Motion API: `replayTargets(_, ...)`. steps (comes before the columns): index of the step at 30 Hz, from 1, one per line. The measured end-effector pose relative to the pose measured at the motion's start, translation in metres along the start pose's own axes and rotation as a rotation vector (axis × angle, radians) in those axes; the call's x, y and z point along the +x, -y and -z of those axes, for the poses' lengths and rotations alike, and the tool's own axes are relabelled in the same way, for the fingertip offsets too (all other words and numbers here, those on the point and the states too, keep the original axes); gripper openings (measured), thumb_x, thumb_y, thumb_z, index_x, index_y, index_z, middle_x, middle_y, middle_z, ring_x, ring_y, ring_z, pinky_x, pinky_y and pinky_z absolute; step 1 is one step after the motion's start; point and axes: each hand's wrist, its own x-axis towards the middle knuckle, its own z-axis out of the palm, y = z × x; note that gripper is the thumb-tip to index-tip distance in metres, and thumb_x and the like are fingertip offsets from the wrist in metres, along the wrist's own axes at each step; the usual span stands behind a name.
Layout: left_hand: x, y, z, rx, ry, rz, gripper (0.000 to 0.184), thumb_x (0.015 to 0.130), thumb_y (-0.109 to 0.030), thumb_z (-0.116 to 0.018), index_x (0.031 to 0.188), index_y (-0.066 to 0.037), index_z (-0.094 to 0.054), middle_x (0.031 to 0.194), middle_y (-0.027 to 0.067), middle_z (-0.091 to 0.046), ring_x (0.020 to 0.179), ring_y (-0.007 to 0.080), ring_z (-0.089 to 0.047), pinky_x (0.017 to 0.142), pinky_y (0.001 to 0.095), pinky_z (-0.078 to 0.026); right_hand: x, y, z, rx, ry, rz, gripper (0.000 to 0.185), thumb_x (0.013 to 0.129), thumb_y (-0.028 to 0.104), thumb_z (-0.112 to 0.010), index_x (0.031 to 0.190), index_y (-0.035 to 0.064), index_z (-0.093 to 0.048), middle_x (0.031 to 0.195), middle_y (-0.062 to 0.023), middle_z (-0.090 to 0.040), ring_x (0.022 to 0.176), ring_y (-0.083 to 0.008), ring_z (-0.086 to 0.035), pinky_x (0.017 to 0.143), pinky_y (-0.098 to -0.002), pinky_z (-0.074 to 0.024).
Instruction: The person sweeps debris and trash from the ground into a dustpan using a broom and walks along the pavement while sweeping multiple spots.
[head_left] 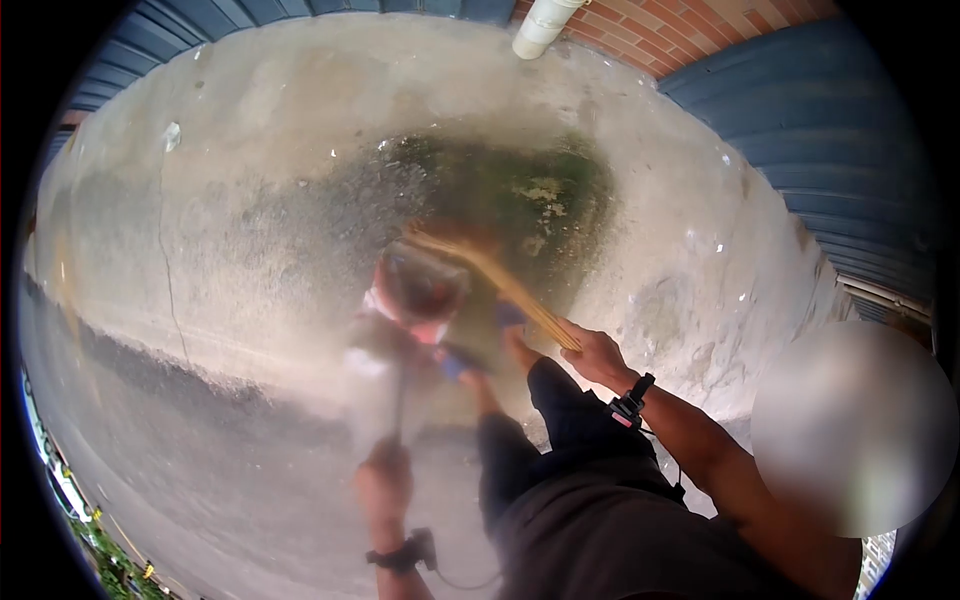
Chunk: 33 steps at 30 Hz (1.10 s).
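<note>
My right hand point(597, 358) is closed around the upper end of a yellow straw broom point(510, 288). The broom slants down to the left, and its far end lies at the mouth of a red and white dustpan point(428, 328). Something dark shows inside the dustpan, too blurred to name. My left hand point(384, 478) is wrapped around the dustpan's long handle point(400, 405), which is smeared in the view. Broom and dustpan overlap here, so I cannot tell whether they touch.
Dark green, mossy-looking patch point(540, 190) marks the concrete ground point(300, 100) ahead. My feet in blue footwear point(510, 313) stand close behind the dustpan. A white pipe point(545, 28) meets a brick wall point(650, 30); blue corrugated panels point(810, 120) line the right. Blurred spots cover parts of the view.
</note>
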Motion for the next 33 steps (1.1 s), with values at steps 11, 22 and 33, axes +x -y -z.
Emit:
replayTargets(11, -0.001, -0.004, 0.004, 0.049, 0.029, 0.003, 0.021, 0.090, -0.016, -0.064, 0.109, -0.008, -0.070, 0.081, 0.0191, -0.070, 0.069, 0.0400, -0.068, 0.060, 0.0471, -0.054, 0.065, 0.033, -0.074, -0.126, 0.126, 0.062, 0.066, 0.088, 0.023, -0.068, 0.150, 0.0202, -0.045, 0.099, -0.0220, -0.071, 0.093, -0.0433, -0.068, 0.081, -0.0496, -0.0543)
replayTargets(22, -0.030, 0.037, 0.003, -0.066, -0.139, 0.040, 0.023, 0.088, -0.018, -0.071, 0.106, -0.004, -0.072, 0.068, 0.0202, -0.064, 0.064, 0.0410, -0.066, 0.059, 0.0445, -0.051, 0.018, 0.040, 0.004, -0.259, 0.147, 0.186, 0.061, 0.088, 0.021, -0.068, 0.146, 0.0146, -0.050, 0.106, -0.0211, -0.072, 0.097, -0.0393, -0.069, 0.083, -0.0466, -0.0550)
replayTargets(33, -0.045, 0.058, 0.001, -0.106, -0.203, 0.217, 0.024, 0.087, -0.022, -0.072, 0.104, -0.005, -0.072, 0.070, 0.0206, -0.065, 0.067, 0.0411, -0.067, 0.060, 0.0454, -0.051, 0.163, 0.149, 0.068, -0.488, -0.083, 0.297, 0.068, 0.088, 0.024, -0.069, 0.151, 0.0212, -0.046, 0.110, -0.0197, -0.072, 0.099, -0.0395, -0.069, 0.086, -0.0488, -0.0550)
